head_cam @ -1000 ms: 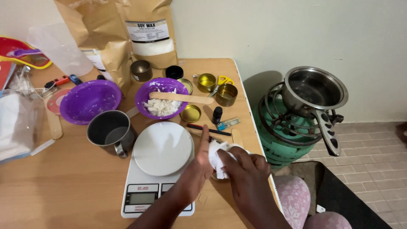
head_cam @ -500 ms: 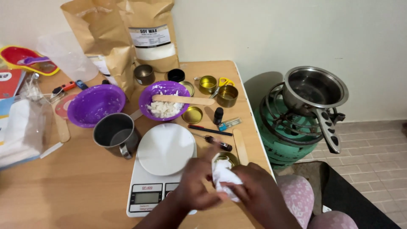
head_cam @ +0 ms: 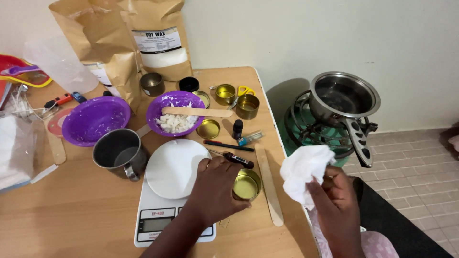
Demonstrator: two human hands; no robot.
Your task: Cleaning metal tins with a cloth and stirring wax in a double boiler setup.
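My left hand [head_cam: 214,188] rests on the wooden table [head_cam: 71,215] and grips a small gold tin [head_cam: 246,184] from its left side. The tin stands upright just right of a white kitchen scale [head_cam: 173,168] with a round white platform. My right hand [head_cam: 337,198] is off the table's right edge, closed around a crumpled white tissue [head_cam: 304,173]. A long wooden stick [head_cam: 269,184] lies on the table right beside the tin. A black thermometer pen [head_cam: 237,159] lies just behind my left hand.
Behind the scale stand a metal mug [head_cam: 120,153], an empty purple bowl [head_cam: 95,119] and a purple bowl of white wax flakes [head_cam: 175,113] with a wooden stick across it. Several gold tins, yellow scissors [head_cam: 241,91] and brown paper bags [head_cam: 160,38] stand at the back. A steel pot [head_cam: 344,98] sits on a gas burner right of the table.
My hands have parted: the right hand has carried the tissue off to the right of the table, and the left hand has set the gold tin down on the table beside the scale.
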